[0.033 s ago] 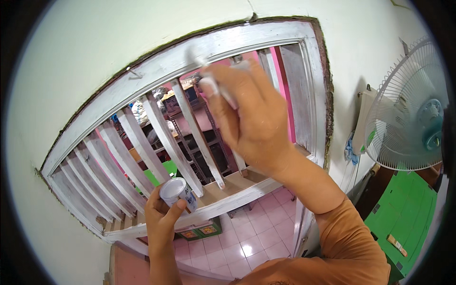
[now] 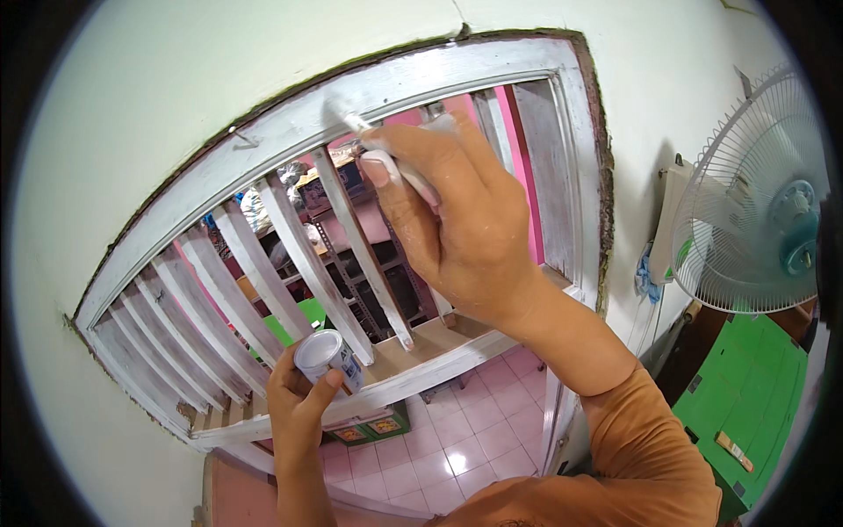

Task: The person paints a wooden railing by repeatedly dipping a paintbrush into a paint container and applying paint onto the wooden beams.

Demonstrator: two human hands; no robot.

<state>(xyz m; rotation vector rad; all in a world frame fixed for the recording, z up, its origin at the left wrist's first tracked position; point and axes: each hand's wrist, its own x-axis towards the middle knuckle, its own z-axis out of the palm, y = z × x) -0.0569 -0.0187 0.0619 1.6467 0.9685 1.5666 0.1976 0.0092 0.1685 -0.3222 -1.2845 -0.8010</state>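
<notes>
My right hand (image 2: pixel 470 220) is raised and closed around a paintbrush (image 2: pixel 351 119) with a pale handle. The bristles, a little blurred, are at the face of the white top beam (image 2: pixel 413 75) of a wooden window frame; much of the handle is hidden by my fingers. Lower down, my left hand (image 2: pixel 297 408) grips a small open paint can (image 2: pixel 341 358) with white paint inside, held just in front of the frame's slats (image 2: pixel 303 255). The slats are whitish, with brown wood showing on some edges.
A nail (image 2: pixel 241 136) sticks out of the top beam. On the right hangs a wall fan (image 2: pixel 795 202) above a green panelled surface (image 2: pixel 755 378), where another flat brush (image 2: pixel 734 451) lies. Behind the slats stand metal shelves (image 2: pixel 351 272) over a pink tiled floor (image 2: pixel 439 448).
My right hand has shifted the paintbrush slightly left and down along the top beam. My left hand and the paint can stay almost where they were.
</notes>
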